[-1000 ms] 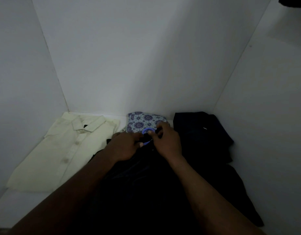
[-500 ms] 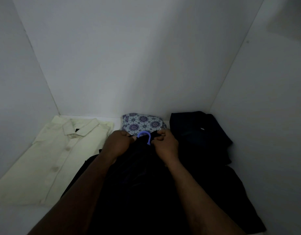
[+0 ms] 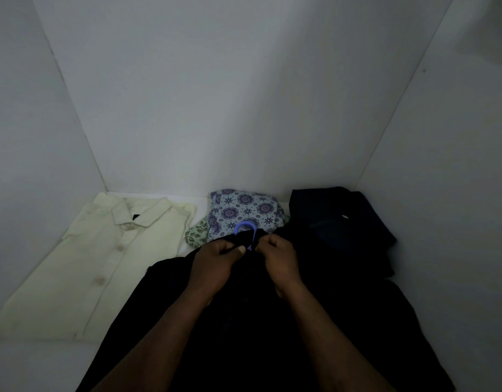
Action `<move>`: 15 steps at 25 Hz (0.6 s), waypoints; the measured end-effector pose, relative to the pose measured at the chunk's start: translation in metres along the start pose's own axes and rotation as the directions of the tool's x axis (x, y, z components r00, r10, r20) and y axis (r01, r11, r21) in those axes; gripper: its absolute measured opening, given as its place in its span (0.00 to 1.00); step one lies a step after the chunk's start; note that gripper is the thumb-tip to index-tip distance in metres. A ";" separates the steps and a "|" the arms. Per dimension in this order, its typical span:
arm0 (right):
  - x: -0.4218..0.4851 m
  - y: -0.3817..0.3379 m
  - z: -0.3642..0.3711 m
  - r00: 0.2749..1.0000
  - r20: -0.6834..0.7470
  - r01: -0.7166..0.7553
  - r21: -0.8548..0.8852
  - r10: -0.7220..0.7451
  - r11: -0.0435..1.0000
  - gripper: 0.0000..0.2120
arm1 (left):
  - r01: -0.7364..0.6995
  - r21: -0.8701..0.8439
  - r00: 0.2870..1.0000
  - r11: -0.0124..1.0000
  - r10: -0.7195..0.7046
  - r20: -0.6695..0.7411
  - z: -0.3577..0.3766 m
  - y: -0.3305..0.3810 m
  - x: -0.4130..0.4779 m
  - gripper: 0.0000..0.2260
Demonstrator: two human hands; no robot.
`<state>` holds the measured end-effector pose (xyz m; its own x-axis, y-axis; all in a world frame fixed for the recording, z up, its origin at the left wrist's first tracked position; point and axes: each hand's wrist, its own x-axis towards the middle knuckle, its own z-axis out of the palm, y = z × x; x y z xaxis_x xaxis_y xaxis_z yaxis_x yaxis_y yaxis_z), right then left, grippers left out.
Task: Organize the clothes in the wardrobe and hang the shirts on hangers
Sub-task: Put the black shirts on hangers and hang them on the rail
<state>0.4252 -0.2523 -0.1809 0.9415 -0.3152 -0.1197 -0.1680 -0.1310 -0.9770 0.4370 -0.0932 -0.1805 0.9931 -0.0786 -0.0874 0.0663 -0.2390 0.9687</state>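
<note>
Wardrobe shelf (image 3: 34,363): cream shirt (image 3: 102,264), patterned cloth (image 3: 244,206)

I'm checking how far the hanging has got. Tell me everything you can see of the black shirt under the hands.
The black shirt is soft-looking cloth spread flat on the white shelf, collar toward the back wall; dim light hides its detail. A blue hanger hook pokes out at the collar, the rest hidden. The left hand and right hand pinch the collar cloth either side of the hook. Its left edge meets the pale yellow shirt; its right side runs into a dark navy garment.
</note>
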 end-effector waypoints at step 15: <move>-0.014 0.013 -0.005 0.987 0.055 0.142 0.145 -0.152 0.979 0.33 | -0.215 0.326 0.976 0.921 0.218 0.028 0.012 -0.017 -0.012 0.08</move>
<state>0.4079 -0.2546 -0.1914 0.9707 -0.2394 0.0204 0.0120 -0.0366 -0.9993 0.4226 -0.0994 -0.1990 0.9805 -0.1561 0.1196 -0.1844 -0.5182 0.8351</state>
